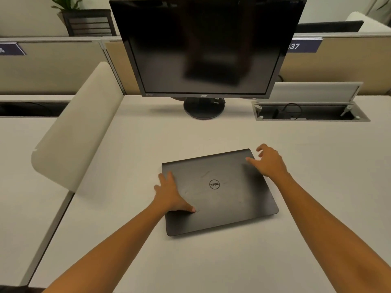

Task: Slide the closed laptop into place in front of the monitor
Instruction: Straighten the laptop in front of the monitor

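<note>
A closed dark grey laptop (pixel 220 199) lies flat on the white desk (pixel 148 144), turned slightly anticlockwise, some way in front of the black monitor (pixel 203 47) and its round stand (pixel 203 108). My left hand (pixel 171 195) rests on the laptop's left edge, with the fingers spread along the side and the thumb on the lid. My right hand (pixel 269 162) hovers at the laptop's far right corner with fingers apart. The thumb touches the lid, and whether the fingers touch the laptop is unclear.
A beige side partition (pixel 74 132) rises along the desk's left edge. At the back right is an open cable hatch (pixel 309 112) with its lid tilted up. Beige divider panels (pixel 48 66) run behind the desk. A bare strip of desk lies between laptop and monitor stand.
</note>
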